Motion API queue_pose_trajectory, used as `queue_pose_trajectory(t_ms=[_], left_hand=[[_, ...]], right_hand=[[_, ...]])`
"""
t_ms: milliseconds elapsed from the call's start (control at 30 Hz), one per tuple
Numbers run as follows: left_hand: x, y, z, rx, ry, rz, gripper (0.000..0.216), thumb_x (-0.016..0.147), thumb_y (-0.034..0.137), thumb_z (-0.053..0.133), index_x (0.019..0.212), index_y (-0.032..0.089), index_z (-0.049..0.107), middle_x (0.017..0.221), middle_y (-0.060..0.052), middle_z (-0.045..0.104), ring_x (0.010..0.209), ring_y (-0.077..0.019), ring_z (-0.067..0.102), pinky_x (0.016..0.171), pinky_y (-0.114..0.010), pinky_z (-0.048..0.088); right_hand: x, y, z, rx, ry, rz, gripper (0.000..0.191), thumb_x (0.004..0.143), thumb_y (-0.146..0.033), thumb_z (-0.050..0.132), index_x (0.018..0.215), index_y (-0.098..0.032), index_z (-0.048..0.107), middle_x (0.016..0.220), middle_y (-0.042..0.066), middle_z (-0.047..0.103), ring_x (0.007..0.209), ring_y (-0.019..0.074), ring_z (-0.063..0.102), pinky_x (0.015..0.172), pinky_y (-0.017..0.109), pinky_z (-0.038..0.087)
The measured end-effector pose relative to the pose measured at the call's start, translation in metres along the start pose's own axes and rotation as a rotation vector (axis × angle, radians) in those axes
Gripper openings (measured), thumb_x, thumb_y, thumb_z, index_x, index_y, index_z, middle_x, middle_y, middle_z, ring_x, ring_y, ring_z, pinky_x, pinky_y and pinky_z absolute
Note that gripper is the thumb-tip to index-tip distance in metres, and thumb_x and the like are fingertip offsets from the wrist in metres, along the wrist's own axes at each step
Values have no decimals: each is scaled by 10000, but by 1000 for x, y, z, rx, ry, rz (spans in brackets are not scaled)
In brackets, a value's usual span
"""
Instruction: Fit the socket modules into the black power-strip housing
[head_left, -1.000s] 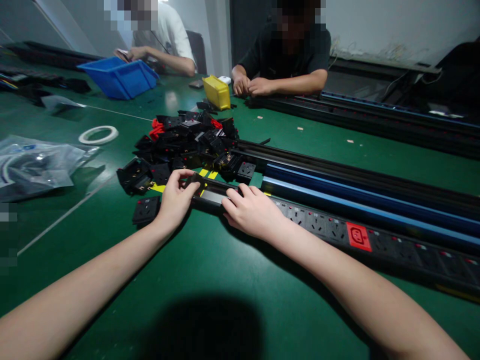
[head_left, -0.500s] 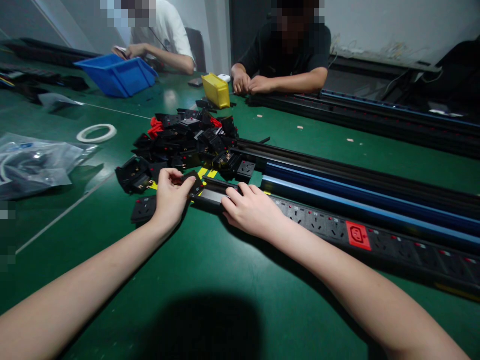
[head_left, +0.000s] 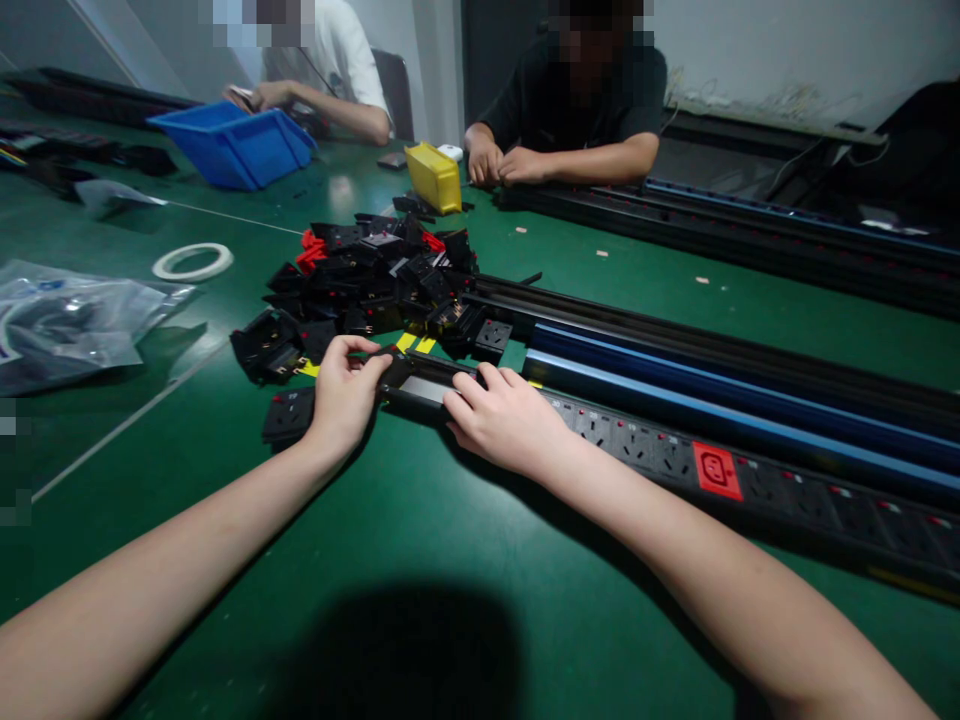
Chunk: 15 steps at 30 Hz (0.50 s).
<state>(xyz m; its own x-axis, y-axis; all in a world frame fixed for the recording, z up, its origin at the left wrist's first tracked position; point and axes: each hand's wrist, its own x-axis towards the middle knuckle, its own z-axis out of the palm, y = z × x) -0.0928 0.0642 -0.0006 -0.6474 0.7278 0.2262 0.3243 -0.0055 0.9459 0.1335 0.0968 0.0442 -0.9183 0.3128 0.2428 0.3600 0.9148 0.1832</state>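
Observation:
A long black power strip (head_left: 675,460) runs from the table's middle to the right, with several sockets and one red socket (head_left: 716,471) fitted in it. My right hand (head_left: 506,420) lies on its left part, fingers curled over the rail beside an empty slot (head_left: 424,388). My left hand (head_left: 345,390) is at the strip's left end, fingers pinched on a black socket module (head_left: 386,362). A pile of black and red socket modules (head_left: 375,285) lies just behind my hands. One loose module (head_left: 289,415) sits left of my left wrist.
Black and blue rails (head_left: 712,370) lie behind the strip. A yellow bin (head_left: 433,180), a blue bin (head_left: 232,150), a tape roll (head_left: 192,262) and a plastic bag (head_left: 67,325) sit on the green table (head_left: 450,580). Two other people work at the far side.
My left hand has turned the black module in its fingers at the strip's end, shifting slightly. My right hand has stayed on the strip.

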Motion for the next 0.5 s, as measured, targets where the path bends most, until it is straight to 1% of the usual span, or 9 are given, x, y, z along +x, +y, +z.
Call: queue_pose_trajectory(t_ms=[167,267,333,400,433,467,500], left_hand=[[1,-2,0,-42,1,31,238,669,269,702,731,217,477,856,10,583,792,-155,539,739,-286,440],[0,-3,-1,-19,-7,49,239,682,260,691,717,215,459,872,5,582,804,-154,545,743,-283,434],[-1,-4,-2,18,-46,22,203,702,272,690,804,220,523,835,15,572,730,-148,521,693,-283,419],[-2,-5,-3,85,-105,-19,259,740,300,675,978,233,597,735,36,524,631,-149,466,640,-288,394],[-2,-5,-4,129,-133,-24,309,763,314,658,1060,237,618,709,39,511,613,-155,454,639,-294,393],[-2,-5,-4,172,-156,-13,337,787,325,634,1111,238,634,719,31,529,628,-164,469,662,-304,408],[-2,-4,-5,206,-175,7,344,808,332,606,1135,236,647,775,12,577,678,-178,509,708,-319,433]], right_hand=[[0,0,0,-6,1,0,236,1039,-277,401,1044,-160,606,1073,102,630,976,282,574,734,395,443],[-1,0,0,-4,3,3,239,1040,-279,398,1040,-161,606,1072,100,630,971,282,577,731,394,443],[-1,0,0,-1,-2,6,232,1036,-276,406,1038,-163,608,1074,103,633,974,281,577,736,393,444],[-1,0,0,1,-6,8,224,1031,-270,415,1039,-163,611,1079,108,635,982,280,576,746,393,446],[-1,0,0,2,-6,8,221,1029,-268,418,1041,-162,612,1082,109,636,986,280,576,750,394,447],[0,0,0,2,-5,7,221,1028,-267,419,1044,-161,612,1084,110,636,989,280,576,753,393,448],[0,0,0,2,-4,5,222,1028,-268,419,1047,-160,612,1086,110,636,991,281,577,754,393,449]])
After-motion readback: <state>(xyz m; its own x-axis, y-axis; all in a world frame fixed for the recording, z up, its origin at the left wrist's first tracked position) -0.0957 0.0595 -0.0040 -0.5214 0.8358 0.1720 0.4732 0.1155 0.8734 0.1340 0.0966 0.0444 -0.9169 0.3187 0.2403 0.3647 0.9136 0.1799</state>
